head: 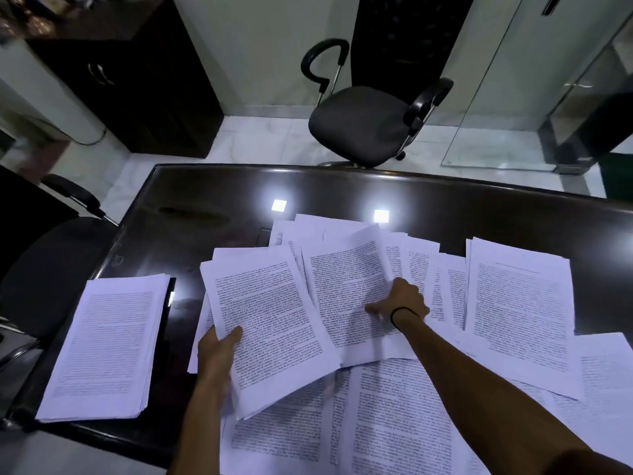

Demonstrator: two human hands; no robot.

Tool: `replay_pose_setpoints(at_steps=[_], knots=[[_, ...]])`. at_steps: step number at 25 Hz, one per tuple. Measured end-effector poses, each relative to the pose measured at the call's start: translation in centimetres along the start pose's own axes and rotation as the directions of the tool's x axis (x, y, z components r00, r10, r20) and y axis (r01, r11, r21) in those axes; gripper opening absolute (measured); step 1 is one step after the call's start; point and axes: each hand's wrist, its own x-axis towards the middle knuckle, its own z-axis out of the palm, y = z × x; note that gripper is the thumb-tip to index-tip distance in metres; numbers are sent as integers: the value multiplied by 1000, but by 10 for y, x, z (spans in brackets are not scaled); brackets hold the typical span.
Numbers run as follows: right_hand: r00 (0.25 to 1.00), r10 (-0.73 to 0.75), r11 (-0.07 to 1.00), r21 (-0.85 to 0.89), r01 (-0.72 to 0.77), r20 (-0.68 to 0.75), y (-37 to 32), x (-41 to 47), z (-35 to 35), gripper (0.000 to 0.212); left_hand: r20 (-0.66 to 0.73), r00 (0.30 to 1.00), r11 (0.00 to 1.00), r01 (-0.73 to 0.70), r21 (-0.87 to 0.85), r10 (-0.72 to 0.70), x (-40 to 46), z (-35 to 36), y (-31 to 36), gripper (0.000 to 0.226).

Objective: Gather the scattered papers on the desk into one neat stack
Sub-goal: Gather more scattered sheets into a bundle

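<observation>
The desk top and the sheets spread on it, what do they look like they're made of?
Desk top: looks like dark polished wood or veneer, perhaps under glass; it mirrors the ceiling lights sharply. Sheets: thin white printer paper with black print; the bundle in the left hand bends.

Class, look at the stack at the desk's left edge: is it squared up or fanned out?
Roughly squared. The stack lies flat with its sheets aligned, edges only slightly stepped, apart from the loose papers spread overlapping across the desk.

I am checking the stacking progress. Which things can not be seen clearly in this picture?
- Printed text on the loose sheets: too small, head view.
- Right hand fingertips: hidden by the hand itself.
- Left hand fingers: under the held bundle.
- Neat stack sheet count: edges too fine.
</observation>
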Motion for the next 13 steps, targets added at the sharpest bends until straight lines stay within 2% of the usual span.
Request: replay_pose_setpoints(at_steps=[3,7,9,11,13], knots=[[993,-111,984,139,114,-27,2,-1,-2,56,14,1000,1000,-13,6,13,5,0,1,25],[979,-198,930,323,174,41,16,-2,-12,41,17,995,992,-104,68,103,2,-13,15,25],[967,-237,856,491,162,95,27,1,-22,33,-2,985,978,-170,118,171,-1,-28,29,23],[944,-300,766,624,156,133,32,-4,-34,17,-15,975,963,-218,158,223,-5,-43,45,25],[915,-368,714,681,163,167,27,-19,-46,11,3,967,950,-251,184,255,-6,-50,54,31]])
